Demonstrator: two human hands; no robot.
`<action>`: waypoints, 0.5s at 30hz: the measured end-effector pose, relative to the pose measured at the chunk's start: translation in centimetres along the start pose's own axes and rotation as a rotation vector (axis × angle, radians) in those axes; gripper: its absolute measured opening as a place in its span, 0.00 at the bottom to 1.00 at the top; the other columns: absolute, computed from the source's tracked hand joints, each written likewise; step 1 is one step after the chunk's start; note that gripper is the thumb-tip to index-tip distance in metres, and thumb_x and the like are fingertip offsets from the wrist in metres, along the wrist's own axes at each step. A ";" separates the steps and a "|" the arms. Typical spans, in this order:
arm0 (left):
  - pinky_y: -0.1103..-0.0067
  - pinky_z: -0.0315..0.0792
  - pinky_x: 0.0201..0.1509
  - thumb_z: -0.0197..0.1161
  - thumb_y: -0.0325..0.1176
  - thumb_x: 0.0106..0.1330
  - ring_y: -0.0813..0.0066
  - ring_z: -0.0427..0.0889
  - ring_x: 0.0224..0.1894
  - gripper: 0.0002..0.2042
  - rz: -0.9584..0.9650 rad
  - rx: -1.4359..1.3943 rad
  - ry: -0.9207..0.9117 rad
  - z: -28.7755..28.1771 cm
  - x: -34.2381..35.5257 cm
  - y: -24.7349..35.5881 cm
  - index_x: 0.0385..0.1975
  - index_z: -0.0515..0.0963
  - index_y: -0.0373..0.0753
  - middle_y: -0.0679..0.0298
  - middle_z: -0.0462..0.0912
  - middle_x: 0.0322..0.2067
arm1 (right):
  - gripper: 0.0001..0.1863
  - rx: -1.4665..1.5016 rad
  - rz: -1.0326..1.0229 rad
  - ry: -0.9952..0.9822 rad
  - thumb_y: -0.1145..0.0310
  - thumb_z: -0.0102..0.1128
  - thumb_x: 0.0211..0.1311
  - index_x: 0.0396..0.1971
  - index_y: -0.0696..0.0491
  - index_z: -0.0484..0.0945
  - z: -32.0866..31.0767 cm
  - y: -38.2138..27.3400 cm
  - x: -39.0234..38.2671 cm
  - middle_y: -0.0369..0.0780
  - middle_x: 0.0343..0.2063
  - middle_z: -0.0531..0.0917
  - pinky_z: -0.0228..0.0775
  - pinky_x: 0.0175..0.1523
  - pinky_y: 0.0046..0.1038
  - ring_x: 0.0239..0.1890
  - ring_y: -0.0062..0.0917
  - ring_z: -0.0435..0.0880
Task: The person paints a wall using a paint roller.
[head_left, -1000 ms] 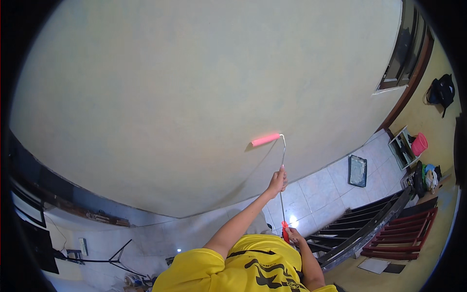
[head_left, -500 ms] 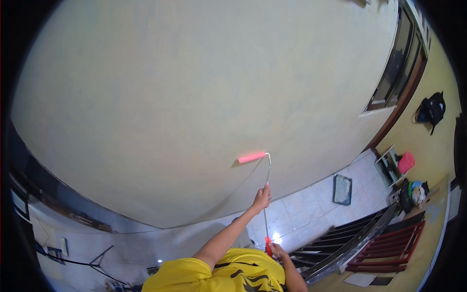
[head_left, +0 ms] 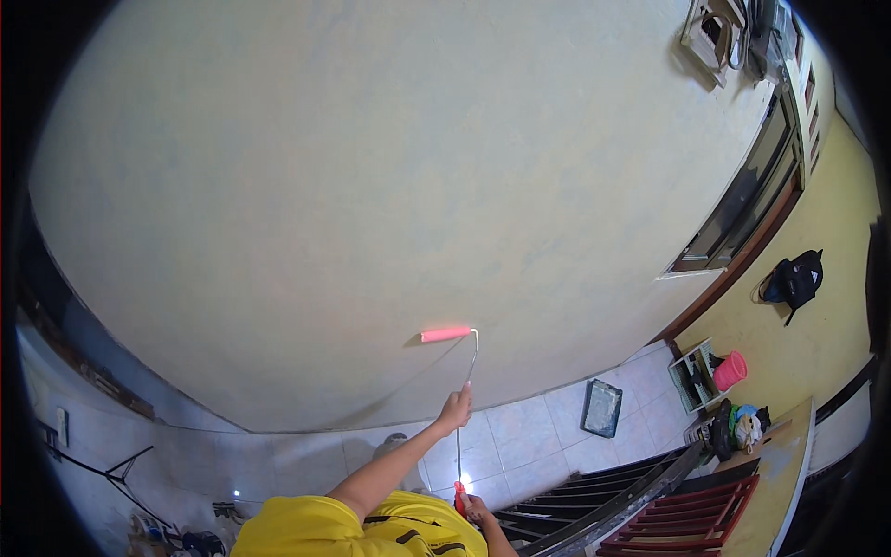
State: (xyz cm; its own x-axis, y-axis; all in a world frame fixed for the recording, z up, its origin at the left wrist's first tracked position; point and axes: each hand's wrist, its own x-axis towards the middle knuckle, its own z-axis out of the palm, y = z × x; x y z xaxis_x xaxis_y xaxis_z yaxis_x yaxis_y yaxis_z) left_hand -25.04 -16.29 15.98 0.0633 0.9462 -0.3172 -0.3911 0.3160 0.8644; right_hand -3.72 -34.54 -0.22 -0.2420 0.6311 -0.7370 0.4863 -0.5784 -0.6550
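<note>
A paint roller with a pink sleeve (head_left: 446, 334) lies level against or very close to the pale wall (head_left: 371, 186), its shadow just beside it. From the sleeve's right end a bent metal rod (head_left: 475, 357) runs down toward me. My left hand (head_left: 455, 409) is closed round this rod partway along. Lower down, my right hand (head_left: 475, 507) grips the red handle (head_left: 459, 497) at the rod's near end. Both of my arms reach out from a yellow shirt (head_left: 371, 529).
On the tiled floor lies a dark paint tray (head_left: 602, 408). Right of it stand a small rack (head_left: 691, 379) and a pink bucket (head_left: 730, 370). A black metal railing (head_left: 603, 487) and a red slatted frame (head_left: 682, 520) are near my right side. A window (head_left: 742, 195) is at the right.
The view has tilted up and to the right, so the surroundings sit lower and farther left. The roller seems slightly higher on the wall. Both hands keep their grip.
</note>
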 end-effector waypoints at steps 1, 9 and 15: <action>0.82 0.47 0.09 0.38 0.63 0.68 0.85 0.52 0.08 0.28 0.002 0.004 -0.002 0.3 0.1 0.0 0.13 0.52 0.49 0.76 0.52 0.10 | 0.33 0.005 -0.011 -0.003 0.41 0.44 0.66 0.41 0.61 0.78 -0.3 0.4 0.1 0.37 0.33 0.82 0.68 0.46 0.25 0.36 0.20 0.75; 0.82 0.47 0.09 0.38 0.62 0.68 0.85 0.52 0.08 0.27 -0.005 0.016 0.002 0.7 0.1 -0.1 0.13 0.53 0.48 0.75 0.52 0.10 | 0.37 -0.028 -0.064 -0.029 0.36 0.44 0.62 0.42 0.60 0.78 -0.7 0.8 -0.2 0.37 0.31 0.81 0.69 0.39 0.25 0.33 0.20 0.75; 0.82 0.48 0.09 0.39 0.63 0.67 0.85 0.52 0.08 0.28 -0.013 -0.001 0.014 0.1 0.4 -0.6 0.13 0.54 0.48 0.75 0.52 0.10 | 0.38 -0.019 -0.009 -0.033 0.34 0.43 0.61 0.40 0.60 0.78 -0.4 -1.1 -1.8 0.36 0.29 0.79 0.68 0.37 0.25 0.31 0.20 0.74</action>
State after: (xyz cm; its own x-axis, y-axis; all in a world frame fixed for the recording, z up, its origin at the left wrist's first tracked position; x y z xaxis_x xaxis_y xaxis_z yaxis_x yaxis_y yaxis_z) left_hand -24.72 -16.14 15.35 0.0559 0.9409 -0.3341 -0.3915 0.3285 0.8595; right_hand -3.48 -34.77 1.89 -0.2741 0.6183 -0.7366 0.4996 -0.5630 -0.6584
